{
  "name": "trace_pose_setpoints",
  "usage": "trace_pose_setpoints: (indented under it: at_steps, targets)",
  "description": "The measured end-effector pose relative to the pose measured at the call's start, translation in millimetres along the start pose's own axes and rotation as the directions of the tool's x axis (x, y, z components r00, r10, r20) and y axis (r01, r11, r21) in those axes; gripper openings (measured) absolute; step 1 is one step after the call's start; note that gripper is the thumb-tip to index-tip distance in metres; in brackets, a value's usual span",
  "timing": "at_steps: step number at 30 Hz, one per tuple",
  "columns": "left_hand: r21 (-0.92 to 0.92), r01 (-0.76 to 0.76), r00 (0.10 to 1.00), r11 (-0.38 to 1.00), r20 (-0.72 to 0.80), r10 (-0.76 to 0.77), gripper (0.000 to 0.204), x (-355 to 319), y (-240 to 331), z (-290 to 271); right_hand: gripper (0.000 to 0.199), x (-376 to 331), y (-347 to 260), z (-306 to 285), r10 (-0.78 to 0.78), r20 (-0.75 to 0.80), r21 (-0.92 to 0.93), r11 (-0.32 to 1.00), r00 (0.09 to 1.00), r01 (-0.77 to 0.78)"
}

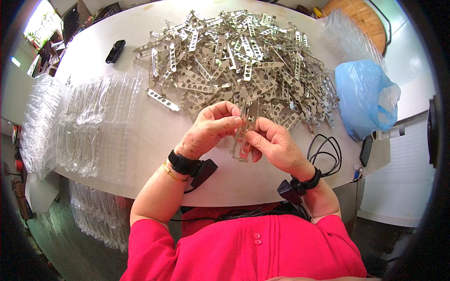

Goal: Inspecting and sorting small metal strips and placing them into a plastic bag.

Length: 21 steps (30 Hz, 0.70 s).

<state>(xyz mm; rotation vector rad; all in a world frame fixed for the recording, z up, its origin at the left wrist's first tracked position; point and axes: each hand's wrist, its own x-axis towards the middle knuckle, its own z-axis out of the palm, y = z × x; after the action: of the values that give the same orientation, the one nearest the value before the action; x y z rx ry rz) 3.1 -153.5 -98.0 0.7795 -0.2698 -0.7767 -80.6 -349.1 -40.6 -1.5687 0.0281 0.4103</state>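
Observation:
Between my two hands, just in front of the pile, a few thin metal brackets are held upright, close against each other. My left hand pinches them from the left with thumb and forefinger. From the right, my right hand grips them lower down, its thumb across the metal and its fingers partly hidden behind. Beyond my hands lies a big heap of loose metal brackets with round holes, tangled in all directions. One perforated bracket lies at the heap's left edge.
Clear plastic trays on the left hold wrapped pieces, beside stacked trays. A blue plastic bag stands at right, with more clear trays behind. Black cable loops by my right wrist. A small black tray lies far left.

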Motion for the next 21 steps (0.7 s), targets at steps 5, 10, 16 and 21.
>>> trace_pose_setpoints:
  at_steps: [5,10,16,21]
  targets:
    - [-0.008,0.003,1.0,1.0,-0.018,-0.003,0.013,0.5,-1.2,-1.6,0.016,1.5,1.4,-2.5,-0.004,-0.007,0.003,1.0,1.0,0.004]
    - [-0.024,-0.006,1.0,1.0,-0.024,0.005,0.013,0.6,-0.1,0.3,0.015,1.0,0.8,-2.1,-0.031,-0.049,0.045,0.998,0.998,0.033]
    - [-0.017,-0.002,1.0,1.0,-0.023,0.002,0.013,-0.3,1.0,1.8,0.015,-2.5,-2.3,-1.4,-0.02,-0.07,0.045,0.999,0.997,0.023]
    - [-0.038,0.005,1.0,0.999,-0.013,-0.005,0.011,0.5,-1.2,-0.2,0.016,-2.2,-2.4,-1.7,-0.016,-0.084,0.058,0.998,0.996,0.021]
